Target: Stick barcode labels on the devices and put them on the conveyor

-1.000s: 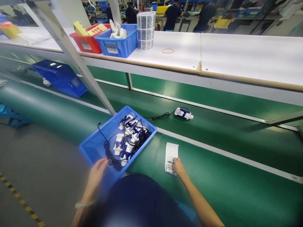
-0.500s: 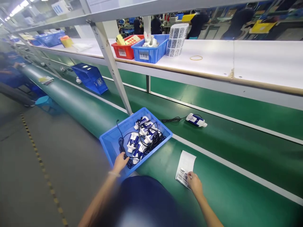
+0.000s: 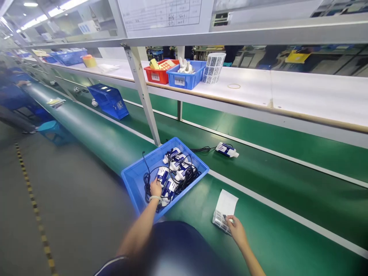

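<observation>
A blue bin (image 3: 135, 177) sits at the near edge of the green conveyor belt (image 3: 273, 184), holding several white-and-blue devices (image 3: 176, 168) tangled in black cables. My left hand (image 3: 155, 188) reaches inside the bin and rests on the devices and cables; its fingers are curled, though what they grip is hidden. My right hand (image 3: 236, 227) pinches the near corner of a white label sheet (image 3: 225, 209) with barcodes, lifting that edge off the belt. One more white-and-blue device (image 3: 227, 150) lies alone on the belt beyond the bin, its black cable trailing left.
A slanted metal post (image 3: 143, 99) stands just behind the bin. The white shelf (image 3: 287, 92) above carries a red bin (image 3: 156, 74), a blue bin (image 3: 185, 78), a label roll (image 3: 213, 68) and a rubber band (image 3: 234, 86). Another blue bin (image 3: 110, 100) lies far left.
My left hand has moved from the bin's near rim into the bin onto the devices. My right hand stays on the label sheet and has lifted its corner. The view tilted up.
</observation>
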Tool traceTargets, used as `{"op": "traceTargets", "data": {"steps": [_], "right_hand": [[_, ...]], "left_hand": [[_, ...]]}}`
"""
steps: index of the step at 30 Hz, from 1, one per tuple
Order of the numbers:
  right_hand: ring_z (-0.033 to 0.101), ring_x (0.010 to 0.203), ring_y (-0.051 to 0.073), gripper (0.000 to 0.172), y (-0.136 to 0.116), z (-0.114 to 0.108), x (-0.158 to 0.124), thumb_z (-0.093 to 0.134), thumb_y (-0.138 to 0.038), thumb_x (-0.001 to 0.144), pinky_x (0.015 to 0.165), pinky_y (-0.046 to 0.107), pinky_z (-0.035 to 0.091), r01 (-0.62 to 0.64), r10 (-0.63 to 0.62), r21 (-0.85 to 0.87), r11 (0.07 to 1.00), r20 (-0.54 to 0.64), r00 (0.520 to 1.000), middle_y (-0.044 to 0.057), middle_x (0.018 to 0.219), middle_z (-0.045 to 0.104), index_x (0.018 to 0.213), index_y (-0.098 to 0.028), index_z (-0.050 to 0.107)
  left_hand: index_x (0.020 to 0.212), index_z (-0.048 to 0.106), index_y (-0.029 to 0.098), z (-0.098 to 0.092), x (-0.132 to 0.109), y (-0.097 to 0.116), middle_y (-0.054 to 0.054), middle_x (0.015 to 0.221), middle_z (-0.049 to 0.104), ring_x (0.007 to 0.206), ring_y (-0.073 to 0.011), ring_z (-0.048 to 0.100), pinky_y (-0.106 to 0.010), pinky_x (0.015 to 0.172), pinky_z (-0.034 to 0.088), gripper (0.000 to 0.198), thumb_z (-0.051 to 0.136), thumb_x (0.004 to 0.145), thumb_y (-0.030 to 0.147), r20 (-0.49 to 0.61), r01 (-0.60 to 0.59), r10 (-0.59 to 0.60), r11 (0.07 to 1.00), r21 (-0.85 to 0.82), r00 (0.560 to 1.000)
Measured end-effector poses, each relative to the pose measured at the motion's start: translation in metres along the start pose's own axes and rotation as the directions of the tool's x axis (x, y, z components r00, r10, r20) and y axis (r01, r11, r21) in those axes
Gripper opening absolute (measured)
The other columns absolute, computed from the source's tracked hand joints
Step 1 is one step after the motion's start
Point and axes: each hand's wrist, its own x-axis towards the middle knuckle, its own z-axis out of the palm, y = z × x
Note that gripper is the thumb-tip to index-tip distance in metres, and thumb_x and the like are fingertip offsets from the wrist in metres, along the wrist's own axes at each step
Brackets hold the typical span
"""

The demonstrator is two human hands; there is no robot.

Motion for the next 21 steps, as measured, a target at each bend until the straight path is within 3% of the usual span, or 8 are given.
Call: {"op": "traceTargets", "data": {"steps": [6, 11, 14, 17, 21], "right_hand": [[0.068, 0.073, 0.028, 0.056, -0.055, -0.012, -0.009, 0.044, -0.077, 0.070, 0.068, 0.037, 0.055, 0.116, -0.120, 0.239, 0.964, -0.001, 0.993, 0.008, 0.072, 0.066, 0.072, -0.023, 0.053], [0.065, 0.075, 0.024, 0.048, -0.123, -0.027, -0.012, 0.054, -0.067, 0.076, 0.073, 0.035, 0.054, 0.241, -0.261, 0.339, 0.909, 0.012, 0.965, 0.006, 0.077, 0.064, 0.082, -0.020, 0.058], [0.063, 0.077, 0.022, 0.041, -0.170, -0.035, -0.017, 0.056, -0.060, 0.080, 0.074, 0.035, 0.053, 0.316, -0.360, 0.385, 0.867, 0.045, 0.932, 0.006, 0.081, 0.063, 0.086, -0.019, 0.060], [0.061, 0.080, 0.019, 0.032, -0.218, -0.045, -0.029, 0.057, -0.051, 0.085, 0.075, 0.032, 0.051, 0.387, -0.461, 0.417, 0.822, 0.087, 0.883, 0.006, 0.088, 0.061, 0.087, -0.020, 0.064], [0.057, 0.076, 0.015, 0.021, -0.282, -0.063, -0.058, 0.054, -0.038, 0.090, 0.068, 0.029, 0.047, 0.503, -0.630, 0.485, 0.715, 0.136, 0.765, 0.005, 0.089, 0.060, 0.094, -0.022, 0.068]], "left_hand": [[0.103, 0.064, 0.009, -0.012, 0.002, -0.009, -0.018, 0.119, 0.062, 0.113, -0.0253, 0.058, -0.046, 0.099, 0.044, 0.027, 0.044, 0.091, 0.023, -0.096, -0.077, 0.065, 0.989, -0.125, 0.993], [0.098, 0.069, 0.014, -0.059, 0.000, 0.004, -0.014, 0.116, 0.065, 0.118, -0.0241, 0.055, -0.037, 0.105, 0.041, 0.032, 0.043, 0.090, 0.032, -0.184, -0.271, 0.234, 0.939, -0.210, 0.955], [0.093, 0.069, 0.017, -0.103, -0.006, 0.028, -0.010, 0.102, 0.070, 0.113, -0.0215, 0.057, -0.038, 0.106, 0.039, 0.030, 0.044, 0.091, 0.036, -0.307, -0.416, 0.337, 0.877, -0.242, 0.890], [0.075, 0.063, 0.020, -0.148, -0.014, 0.058, -0.007, 0.086, 0.069, 0.100, -0.0198, 0.061, -0.039, 0.102, 0.042, 0.033, 0.039, 0.093, 0.035, -0.453, -0.522, 0.375, 0.812, -0.260, 0.809], [0.060, 0.050, 0.021, -0.200, -0.030, 0.094, -0.003, 0.067, 0.063, 0.087, -0.0189, 0.063, -0.041, 0.093, 0.046, 0.041, 0.035, 0.095, 0.037, -0.601, -0.683, 0.420, 0.660, -0.312, 0.680]]}}
